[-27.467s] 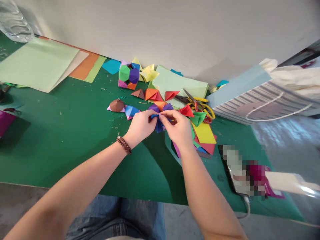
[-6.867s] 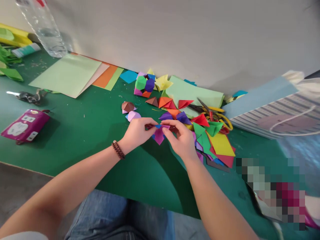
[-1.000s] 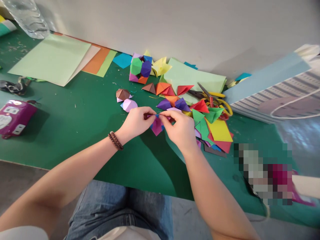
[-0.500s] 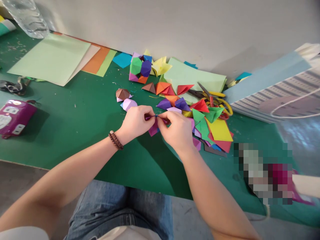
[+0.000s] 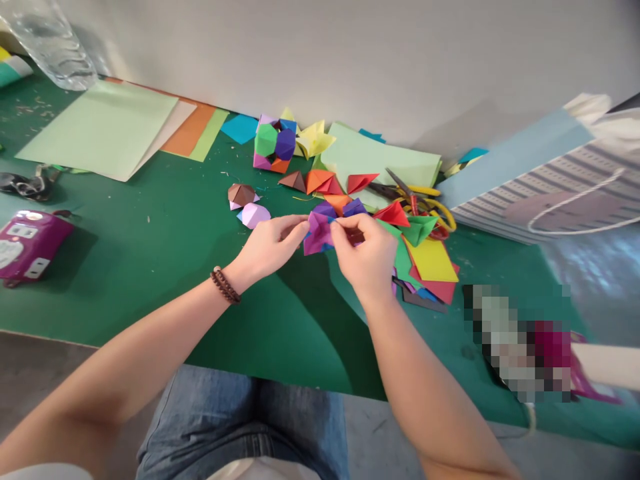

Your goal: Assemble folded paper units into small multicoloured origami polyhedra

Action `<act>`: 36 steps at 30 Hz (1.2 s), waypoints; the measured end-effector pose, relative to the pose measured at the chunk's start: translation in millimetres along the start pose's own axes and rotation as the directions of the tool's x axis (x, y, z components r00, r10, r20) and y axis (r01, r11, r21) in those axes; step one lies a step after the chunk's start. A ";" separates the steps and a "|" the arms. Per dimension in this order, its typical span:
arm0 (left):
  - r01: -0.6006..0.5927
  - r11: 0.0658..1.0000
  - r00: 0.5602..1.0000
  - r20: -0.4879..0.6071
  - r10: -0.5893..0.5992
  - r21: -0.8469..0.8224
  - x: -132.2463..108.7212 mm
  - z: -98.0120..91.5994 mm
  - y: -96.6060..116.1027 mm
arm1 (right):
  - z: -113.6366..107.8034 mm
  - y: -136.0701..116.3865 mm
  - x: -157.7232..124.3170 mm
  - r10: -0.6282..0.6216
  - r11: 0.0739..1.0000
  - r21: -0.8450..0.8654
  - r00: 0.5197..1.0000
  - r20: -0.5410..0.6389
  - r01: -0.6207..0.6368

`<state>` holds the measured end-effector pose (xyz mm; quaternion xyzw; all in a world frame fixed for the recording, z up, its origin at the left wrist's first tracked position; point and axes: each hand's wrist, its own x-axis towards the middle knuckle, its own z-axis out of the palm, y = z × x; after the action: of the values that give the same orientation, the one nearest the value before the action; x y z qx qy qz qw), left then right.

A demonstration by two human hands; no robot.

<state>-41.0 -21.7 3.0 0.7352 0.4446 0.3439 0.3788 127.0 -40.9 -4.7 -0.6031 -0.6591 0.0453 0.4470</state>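
Right hand [image 5: 364, 259] has the purple folded paper [image 5: 319, 235] pinched between thumb and fingers; the left hand [image 5: 273, 245] is at its other edge, whether gripping I can't tell. It's held on the near side of the multicoloured paper ball [image 5: 271, 141]. Shaping its folds seems the step in hand; the next move likely needs a light touch. On the green table [image 5: 225, 343], scissors [image 5: 413, 201] lie right of that ball, a pale green sheet [image 5: 105, 127] left; a plain wall [image 5: 350, 60] rises behind it.
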 end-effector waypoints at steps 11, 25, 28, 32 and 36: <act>-0.012 0.958 1.000 0.012 0.009 0.286 2.5 -5.3 -8.8 | 3.8 -5.9 0.9 -0.109 0.980 0.175 0.990 0.087 0.093; 0.031 0.968 1.000 -0.011 -0.029 0.247 5.3 -52.9 -17.0 | 25.0 -0.2 -4.3 -0.480 0.866 0.025 0.817 0.319 0.499; 0.073 0.881 0.995 -0.099 -0.031 0.468 3.9 -60.8 -15.8 | 23.8 0.9 -4.2 -0.497 0.852 0.042 0.779 0.384 0.522; 0.037 0.790 0.995 -0.094 0.026 0.612 1.4 -61.9 -9.6 | 18.8 5.4 0.5 -0.449 0.886 0.062 0.818 0.359 0.459; -0.086 0.786 0.993 0.117 0.018 0.612 -2.3 -54.1 -7.1 | 10.6 12.3 8.6 -0.365 0.929 0.012 0.907 0.212 0.371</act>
<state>-90.2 -8.0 22.3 0.8475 0.4914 0.1516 0.1314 130.5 -25.4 -13.8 -0.4660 -0.8051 0.0145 0.3667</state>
